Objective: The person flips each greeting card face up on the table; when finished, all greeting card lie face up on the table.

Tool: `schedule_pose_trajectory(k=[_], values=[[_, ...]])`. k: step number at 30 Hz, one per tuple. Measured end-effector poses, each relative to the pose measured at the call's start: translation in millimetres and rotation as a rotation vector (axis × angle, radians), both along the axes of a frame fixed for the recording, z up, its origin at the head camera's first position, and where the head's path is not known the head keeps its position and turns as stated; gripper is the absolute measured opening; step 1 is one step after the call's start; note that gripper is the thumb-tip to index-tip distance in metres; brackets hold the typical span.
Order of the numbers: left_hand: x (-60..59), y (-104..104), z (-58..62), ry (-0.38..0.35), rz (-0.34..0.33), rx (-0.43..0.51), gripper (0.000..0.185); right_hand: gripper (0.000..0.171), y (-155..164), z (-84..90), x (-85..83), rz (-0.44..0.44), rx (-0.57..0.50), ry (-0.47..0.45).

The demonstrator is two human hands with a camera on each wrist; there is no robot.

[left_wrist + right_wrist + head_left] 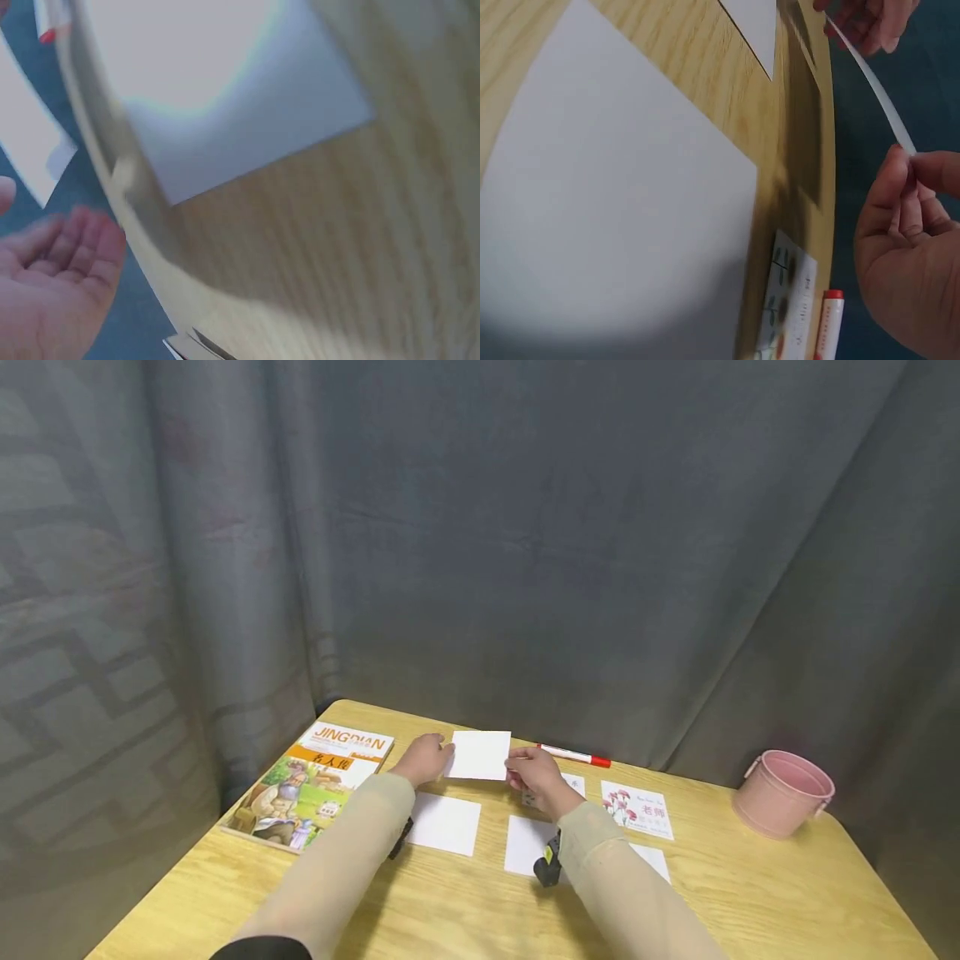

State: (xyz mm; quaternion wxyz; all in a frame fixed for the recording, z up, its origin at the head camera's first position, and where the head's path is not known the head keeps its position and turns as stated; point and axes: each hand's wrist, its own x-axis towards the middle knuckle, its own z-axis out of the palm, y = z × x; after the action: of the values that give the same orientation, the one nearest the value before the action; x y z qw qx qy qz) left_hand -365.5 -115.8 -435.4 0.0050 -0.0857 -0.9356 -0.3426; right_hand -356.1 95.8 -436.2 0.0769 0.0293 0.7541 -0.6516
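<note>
Wooden table (450,902), both arms outstretched, L hand (424,760) & R hand (535,777) pinching white card (480,754) aloft.

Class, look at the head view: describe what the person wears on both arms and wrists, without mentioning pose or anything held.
Both arms wear thin, close-fitting beige sleeves down to the wrists: left sleeve, right sleeve. A dark cuff edge shows at the left upper arm. Each wrist carries a small black device, the right wrist device with a yellowish mark. The left hand and right hand are bare, fingers ungloved.
</note>
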Motion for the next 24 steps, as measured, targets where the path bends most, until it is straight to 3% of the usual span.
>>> schedule_pose_trajectory(k=[5,14,19,21,24], values=[[-1.1,-2,7.3,-0.092,0.040,0.195,0.032,0.028,2,5.1,0.8,0.003,-0.001,0.020],[0.9,10,8.2,-0.132,0.111,0.351,0.039,0.016,6,8.2,3.1,-0.012,0.006,0.056],[-1.1,15,11.6,-0.184,0.149,0.614,0.035,0.013,15,8.0,3.7,-0.025,0.062,0.083],[-2.8,15,12.2,-0.205,0.172,0.734,0.034,0.015,19,8.1,3.3,-0.027,0.021,0.068],[-4.1,15,11.7,-0.199,0.178,0.820,0.033,0.018,22,8.6,3.4,-0.036,-0.079,0.035]])
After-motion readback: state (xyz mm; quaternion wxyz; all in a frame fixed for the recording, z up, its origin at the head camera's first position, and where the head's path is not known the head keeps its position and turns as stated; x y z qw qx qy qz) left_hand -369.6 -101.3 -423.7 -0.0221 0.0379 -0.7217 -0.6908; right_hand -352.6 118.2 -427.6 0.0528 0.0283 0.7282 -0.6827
